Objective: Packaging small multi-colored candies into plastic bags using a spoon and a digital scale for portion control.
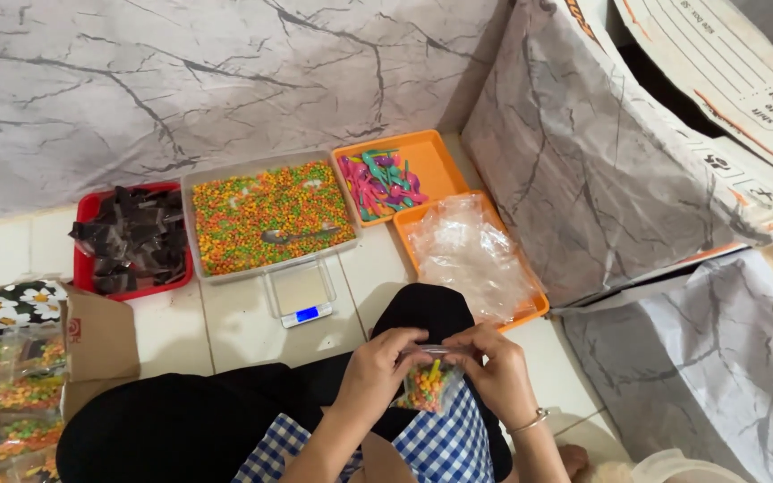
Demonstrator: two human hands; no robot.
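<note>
I pinch the top edge of the small clear plastic bag of colourful cereal bits between the fingers of my left hand and right hand, over my lap; if the mouth gapes, bits may spill on my blue checked cloth. Ahead of my fingers the small digital scale and the orange tray of clear bags stand near, so free room is only close to me.

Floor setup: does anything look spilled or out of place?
Nothing stands out. The sprinkles stay inside the grey tray, no loose ones on the floor, and both hands hold the small bag.
</note>
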